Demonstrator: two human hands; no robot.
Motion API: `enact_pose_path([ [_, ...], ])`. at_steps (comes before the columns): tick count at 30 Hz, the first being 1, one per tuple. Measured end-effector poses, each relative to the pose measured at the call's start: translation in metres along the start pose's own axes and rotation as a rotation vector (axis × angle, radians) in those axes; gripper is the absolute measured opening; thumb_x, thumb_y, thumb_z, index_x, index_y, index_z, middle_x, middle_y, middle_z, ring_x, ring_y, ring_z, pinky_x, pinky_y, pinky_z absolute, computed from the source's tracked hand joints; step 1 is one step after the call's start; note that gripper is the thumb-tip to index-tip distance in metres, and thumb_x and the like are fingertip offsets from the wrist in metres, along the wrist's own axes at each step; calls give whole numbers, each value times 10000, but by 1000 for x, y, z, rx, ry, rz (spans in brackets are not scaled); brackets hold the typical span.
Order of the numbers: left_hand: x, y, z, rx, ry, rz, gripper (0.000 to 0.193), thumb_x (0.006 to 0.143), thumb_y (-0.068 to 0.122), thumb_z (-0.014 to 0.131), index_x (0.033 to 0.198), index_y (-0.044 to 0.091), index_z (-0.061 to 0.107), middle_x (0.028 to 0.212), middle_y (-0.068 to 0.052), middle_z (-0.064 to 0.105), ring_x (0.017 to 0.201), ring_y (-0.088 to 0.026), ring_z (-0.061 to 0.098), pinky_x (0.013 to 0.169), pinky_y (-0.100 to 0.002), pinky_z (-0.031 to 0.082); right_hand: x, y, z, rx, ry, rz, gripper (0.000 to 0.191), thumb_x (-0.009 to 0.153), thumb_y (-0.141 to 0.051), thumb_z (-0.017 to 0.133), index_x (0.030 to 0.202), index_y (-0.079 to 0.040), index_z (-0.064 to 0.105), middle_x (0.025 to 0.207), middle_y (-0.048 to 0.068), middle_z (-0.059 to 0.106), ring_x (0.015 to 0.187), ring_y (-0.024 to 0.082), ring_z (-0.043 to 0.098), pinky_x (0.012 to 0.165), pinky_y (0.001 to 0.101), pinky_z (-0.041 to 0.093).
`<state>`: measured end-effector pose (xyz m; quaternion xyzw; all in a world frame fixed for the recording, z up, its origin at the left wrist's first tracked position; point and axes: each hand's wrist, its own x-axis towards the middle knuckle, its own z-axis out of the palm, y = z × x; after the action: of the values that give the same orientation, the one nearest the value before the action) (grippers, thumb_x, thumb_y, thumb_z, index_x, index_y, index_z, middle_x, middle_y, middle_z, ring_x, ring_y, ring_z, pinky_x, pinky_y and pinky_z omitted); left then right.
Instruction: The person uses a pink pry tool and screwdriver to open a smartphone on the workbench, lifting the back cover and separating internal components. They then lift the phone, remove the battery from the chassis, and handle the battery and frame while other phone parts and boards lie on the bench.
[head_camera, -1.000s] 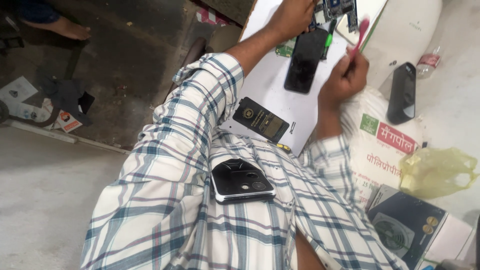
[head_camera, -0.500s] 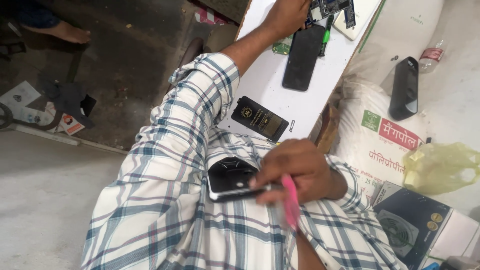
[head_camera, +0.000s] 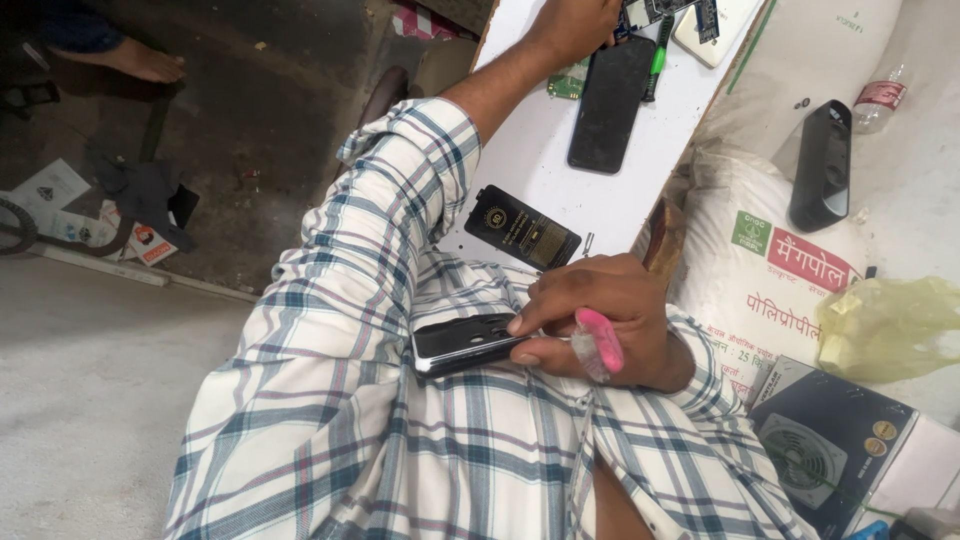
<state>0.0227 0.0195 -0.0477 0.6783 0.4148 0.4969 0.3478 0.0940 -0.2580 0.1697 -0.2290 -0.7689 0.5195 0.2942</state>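
Observation:
My right hand (head_camera: 600, 325) lies on my lap with a pink-handled tool (head_camera: 598, 345) tucked between its fingers. Its thumb and fingertips pinch the edge of a black phone (head_camera: 465, 342) that rests on my plaid shirt. My left hand (head_camera: 575, 25) reaches up to the white board (head_camera: 530, 150) and is partly cut off by the frame's top. It touches a circuit board (head_camera: 655, 12); whether it grips it is hidden. A second black phone (head_camera: 610, 105) lies face down on the board beside a green-handled tool (head_camera: 655, 60).
A small black packet (head_camera: 520, 228) lies at the board's near edge. A printed white sack (head_camera: 780, 260), a black oblong object (head_camera: 822, 165), a yellow plastic bag (head_camera: 885, 325), a dark box with a fan picture (head_camera: 830, 440) and a bottle (head_camera: 880, 95) are on the right. Another person's foot (head_camera: 130, 60) is top left.
My right hand came down from the white board to my lap, still carrying the pink-handled tool, and took hold of the black phone there. The left hand stayed at the board.

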Motion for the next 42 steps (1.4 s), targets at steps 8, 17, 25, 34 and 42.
enact_pose_path([
  [8, 3, -5, 0, -1, 22, 3, 203, 1082, 162, 489, 1060, 52, 658, 719, -46, 730, 591, -86, 770, 545, -245, 647, -14, 55, -12, 463, 429, 10, 427, 1123, -373, 590, 968, 1, 725, 726, 53, 641, 515, 102, 520, 445, 242, 399],
  [17, -5, 20, -29, -246, 18, -2, 206, 1125, 208, 439, 1206, 47, 538, 804, -111, 691, 569, -186, 738, 463, -332, 586, 10, 174, -100, -475, 969, 156, 300, 1173, -166, 542, 1381, 25, 643, 883, -15, 577, 741, 72, 543, 633, 269, 468],
  [25, -12, 2, -27, -254, 7, -47, 244, 1113, 202, 441, 1201, 3, 553, 921, -156, 677, 581, -204, 714, 466, -324, 599, 6, 230, -113, -1058, 896, 31, 344, 979, -49, 745, 1313, -132, 750, 854, 84, 592, 700, 215, 597, 630, 353, 494],
  [34, -10, -15, -12, -220, 31, -100, 298, 1099, 226, 445, 1270, 4, 547, 932, -197, 670, 599, -236, 703, 494, -348, 598, 3, 254, -121, -1157, 900, 0, 192, 1113, -158, 783, 944, -140, 692, 873, 39, 638, 694, 183, 651, 616, 343, 513],
  [42, -8, 5, -23, -198, -5, -149, 309, 1116, 260, 434, 1239, 0, 550, 825, -182, 669, 573, -246, 700, 514, -352, 576, 7, 252, -121, -1186, 933, 76, 267, 1025, -127, 752, 1286, -186, 756, 888, 59, 632, 682, 220, 633, 620, 376, 523],
])
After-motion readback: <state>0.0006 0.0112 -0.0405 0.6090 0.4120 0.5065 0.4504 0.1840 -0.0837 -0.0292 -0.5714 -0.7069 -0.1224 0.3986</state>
